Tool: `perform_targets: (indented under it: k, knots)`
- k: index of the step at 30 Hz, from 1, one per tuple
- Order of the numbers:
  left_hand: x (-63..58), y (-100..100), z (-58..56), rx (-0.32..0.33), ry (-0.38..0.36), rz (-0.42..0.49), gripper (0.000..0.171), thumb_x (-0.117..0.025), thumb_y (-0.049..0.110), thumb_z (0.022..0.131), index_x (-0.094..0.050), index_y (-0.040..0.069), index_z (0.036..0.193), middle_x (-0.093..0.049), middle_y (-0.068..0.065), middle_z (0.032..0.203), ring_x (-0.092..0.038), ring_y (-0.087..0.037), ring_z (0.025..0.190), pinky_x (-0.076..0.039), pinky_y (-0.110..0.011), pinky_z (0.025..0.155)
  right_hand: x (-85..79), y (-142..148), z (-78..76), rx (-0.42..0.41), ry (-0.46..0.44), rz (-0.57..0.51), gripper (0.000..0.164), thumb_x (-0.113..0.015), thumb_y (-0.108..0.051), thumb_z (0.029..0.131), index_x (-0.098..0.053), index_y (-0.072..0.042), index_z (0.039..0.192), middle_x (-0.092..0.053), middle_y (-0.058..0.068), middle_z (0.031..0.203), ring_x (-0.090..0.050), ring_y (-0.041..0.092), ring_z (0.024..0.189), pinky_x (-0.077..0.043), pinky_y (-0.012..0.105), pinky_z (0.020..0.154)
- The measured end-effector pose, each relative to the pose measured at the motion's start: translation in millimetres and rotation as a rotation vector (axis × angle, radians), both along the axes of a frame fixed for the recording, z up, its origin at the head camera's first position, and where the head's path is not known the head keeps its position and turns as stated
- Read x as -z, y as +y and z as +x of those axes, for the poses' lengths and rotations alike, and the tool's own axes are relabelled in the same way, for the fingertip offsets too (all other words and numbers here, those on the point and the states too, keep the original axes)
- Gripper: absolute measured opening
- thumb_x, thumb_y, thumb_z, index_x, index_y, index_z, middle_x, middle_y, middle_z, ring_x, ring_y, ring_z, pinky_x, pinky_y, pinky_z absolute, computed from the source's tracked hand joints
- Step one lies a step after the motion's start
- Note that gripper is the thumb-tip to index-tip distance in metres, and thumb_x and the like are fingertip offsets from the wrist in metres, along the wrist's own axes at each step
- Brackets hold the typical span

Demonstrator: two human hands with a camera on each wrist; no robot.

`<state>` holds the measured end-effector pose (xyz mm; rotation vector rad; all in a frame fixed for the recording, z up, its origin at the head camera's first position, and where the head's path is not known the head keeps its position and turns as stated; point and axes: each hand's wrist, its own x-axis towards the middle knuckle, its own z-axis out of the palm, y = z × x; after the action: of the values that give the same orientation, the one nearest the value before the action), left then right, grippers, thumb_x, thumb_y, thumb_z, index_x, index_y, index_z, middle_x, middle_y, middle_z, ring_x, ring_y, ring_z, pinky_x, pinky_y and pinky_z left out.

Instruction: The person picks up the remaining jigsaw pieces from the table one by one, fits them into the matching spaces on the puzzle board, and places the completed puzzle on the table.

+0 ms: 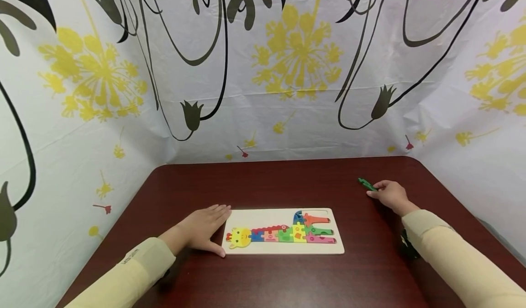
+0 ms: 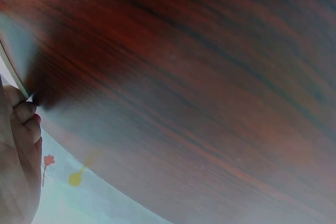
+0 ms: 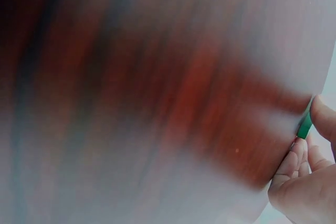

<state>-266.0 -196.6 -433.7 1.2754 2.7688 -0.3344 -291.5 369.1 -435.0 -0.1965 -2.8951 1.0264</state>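
Observation:
A giraffe jigsaw puzzle board [image 1: 263, 216] lies on the table, its yellow head piece [image 1: 239, 237] to the left and its legs to the right. Several coloured pieces sit in it, and a bare leg-shaped outline shows beside the orange leg piece [image 1: 316, 219]. My left hand [image 1: 207, 229] rests at the board's left edge, fingers straight and thumb spread toward the near corner. Off to the right, beyond the board, my right hand [image 1: 390, 194] pinches a slim green puzzle piece [image 1: 367, 184] between thumb and fingers. In the right wrist view only a sliver of the green piece [image 3: 305, 125] shows.
The dark red-brown wooden table [image 1: 263, 280] has rounded far corners. White cloth with yellow and grey flower prints [image 1: 296, 116] hangs behind it and along both sides.

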Motion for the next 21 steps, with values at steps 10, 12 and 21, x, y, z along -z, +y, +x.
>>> perform_targets:
  k: [10, 12, 21]
  knots:
    - [-1.5, 0.4, 1.2, 0.009, -0.005, 0.014, 0.117, -0.034, 0.090, 0.075, -0.028, 0.002, 0.152, -0.027, -0.012, 0.157, -0.024, -0.026, 0.144, -0.022, -0.039, 0.115, -0.3, -2.9, 0.0, 0.015, -0.007, 0.028, 0.038, -0.068, -0.022, 0.092, -0.058, 0.011, 0.108, -0.061, 0.021, 0.094, -0.054, 0.030, 0.078, -0.045, 0.037, 0.063]
    - [-2.0, 0.4, 1.7, 0.012, -0.005, 0.017, 0.117, -0.034, 0.089, 0.075, -0.028, 0.002, 0.152, -0.028, -0.013, 0.157, -0.025, -0.026, 0.144, -0.023, -0.040, 0.115, 1.0, -2.8, -0.4, 0.017, -0.005, 0.035, 0.038, -0.068, -0.022, 0.092, -0.059, 0.011, 0.107, -0.061, 0.022, 0.094, -0.054, 0.030, 0.078, -0.045, 0.037, 0.064]
    - [-3.8, 0.6, 2.3, 0.012, -0.001, 0.004, 0.117, -0.033, 0.090, 0.075, -0.027, 0.002, 0.152, -0.027, -0.013, 0.157, -0.024, -0.026, 0.144, -0.022, -0.039, 0.115, -2.4, -5.3, -0.8, 0.026, 0.013, 0.044, 0.034, -0.068, -0.019, 0.091, -0.059, 0.011, 0.104, -0.061, 0.021, 0.091, -0.054, 0.031, 0.078, -0.045, 0.038, 0.064]
